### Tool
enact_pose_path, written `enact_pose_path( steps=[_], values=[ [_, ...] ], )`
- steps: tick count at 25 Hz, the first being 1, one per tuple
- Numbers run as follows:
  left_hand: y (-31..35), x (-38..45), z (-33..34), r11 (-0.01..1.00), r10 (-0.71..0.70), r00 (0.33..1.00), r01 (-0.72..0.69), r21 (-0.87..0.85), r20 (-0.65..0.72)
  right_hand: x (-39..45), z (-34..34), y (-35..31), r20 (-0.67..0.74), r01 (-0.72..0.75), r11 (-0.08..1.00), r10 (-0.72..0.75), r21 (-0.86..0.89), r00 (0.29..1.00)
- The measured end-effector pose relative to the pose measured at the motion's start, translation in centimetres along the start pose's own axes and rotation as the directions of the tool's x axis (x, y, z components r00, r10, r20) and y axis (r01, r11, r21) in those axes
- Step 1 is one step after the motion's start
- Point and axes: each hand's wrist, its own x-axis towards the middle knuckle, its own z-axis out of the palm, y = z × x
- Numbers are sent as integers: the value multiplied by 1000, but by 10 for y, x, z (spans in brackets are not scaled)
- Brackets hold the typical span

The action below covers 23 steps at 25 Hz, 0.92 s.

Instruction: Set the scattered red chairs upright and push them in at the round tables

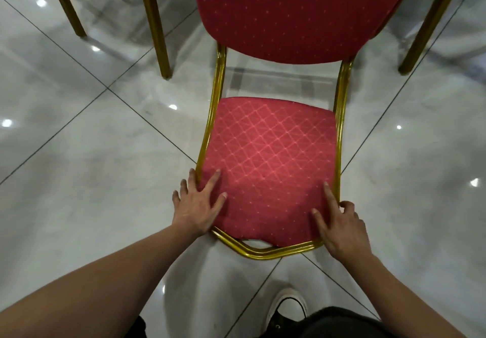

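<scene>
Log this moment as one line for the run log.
chair: upright on tiled floor | left hand: flat on seat's front-left corner | right hand: at front-right corner, fingers on seat | gold legs beyond: other furniture

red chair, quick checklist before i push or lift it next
1. Left hand on the seat: ok, fingers spread over its left front corner.
2. Right hand on the seat: ok, fingers at the right front corner, by the gold frame.
3. Red chair upright: cannot tell, its legs are out of view.
4. Path ahead: not ok, other gold legs stand close.
5. Shoe clear of frame: ok.
</scene>
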Motion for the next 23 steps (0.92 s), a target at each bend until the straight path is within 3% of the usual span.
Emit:
enact_pose_path(
  steps=[5,8,10,17,23],
  values=[
    [-17,19,7,980,25,993,-1,-199,117,5,15,-4,39,-35,978,27,208,999],
    [-20,26,3,894,29,988,41,-446,150,11,14,-8,71,-104,922,84,374,994],
    [-19,27,0,850,29,985,65,-523,170,12,9,-9,68,-118,908,99,401,993],
    [-30,-13,-14,904,52,990,8,-427,129,-26,-13,-19,14,-108,948,109,301,994],
    [-18,-98,-75,947,12,994,22,-320,105,-102,-84,-38,52,-166,954,158,250,986]
  ],
)
